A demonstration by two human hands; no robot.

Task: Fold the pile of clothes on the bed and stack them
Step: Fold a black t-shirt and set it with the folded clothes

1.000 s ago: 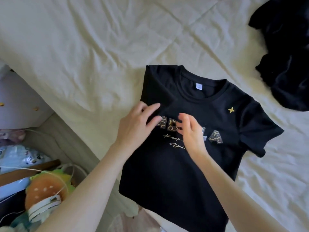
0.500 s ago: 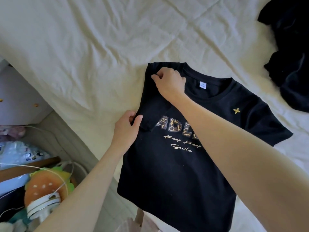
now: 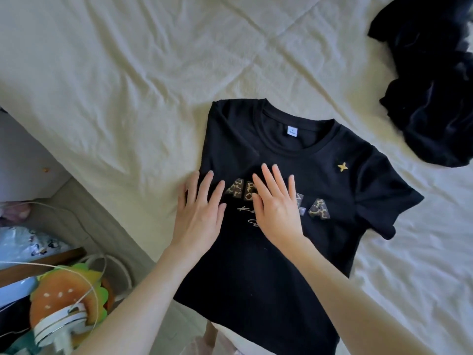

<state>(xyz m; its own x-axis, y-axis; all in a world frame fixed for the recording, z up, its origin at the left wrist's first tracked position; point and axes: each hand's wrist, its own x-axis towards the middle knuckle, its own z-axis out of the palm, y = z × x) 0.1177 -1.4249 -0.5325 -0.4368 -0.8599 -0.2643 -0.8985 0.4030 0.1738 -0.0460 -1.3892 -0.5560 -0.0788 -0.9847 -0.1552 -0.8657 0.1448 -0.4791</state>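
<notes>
Tee (image 3: 268, 265) is lying face up on the bed (image 3: 115, 73), its left sleeve already folded in; right sleeve and body folds remaining. Dark pile (image 3: 430, 98) is waiting at far right, unfolded. Left hand (image 3: 201, 213) and right hand (image 3: 277, 206) are pressing flat, fingers spread, on the chest print.

The black T-shirt (image 3: 302, 265) was matt knit cloth with glossy leopard-print letters (image 3: 318, 212). The cream bedsheet (image 3: 128, 85) was creased, soft cloth; at two o'clock the dark garment pile (image 3: 432, 98) looked faintly sheeny.
</notes>
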